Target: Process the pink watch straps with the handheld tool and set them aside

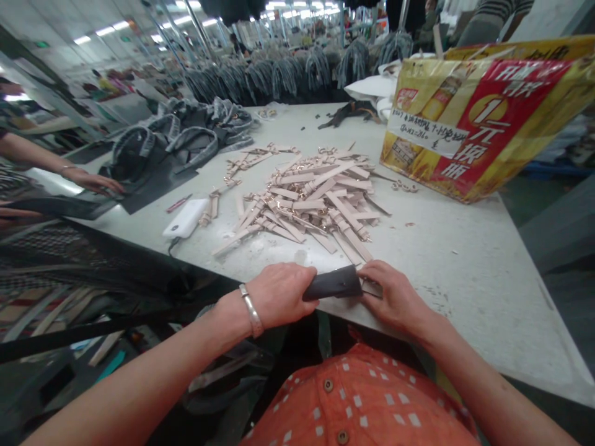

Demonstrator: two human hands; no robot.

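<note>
A short black tube-like piece [335, 283] is held level at the table's near edge, its exact kind unclear. My left hand [283, 291], with a silver bracelet on the wrist, is closed around its left end. At the right end the fingers of my right hand [390, 294] pinch it; a thin, narrow part shows between the thumb and fingers there. Just beyond my hands lies a heap of pale pink-beige straps [311, 192] with small gold-coloured metal buckles. Several straps point toward me, close to the black piece.
A yellow and red printed bag [465, 124] stands at the right. A white power bank [186, 218] with a cable and a pink pen-like item [179, 203] lie left. Dark padded pieces [171, 139] are piled beyond, beside another person's hand [97, 181]. Small metal bits [404, 186] lie near the bag.
</note>
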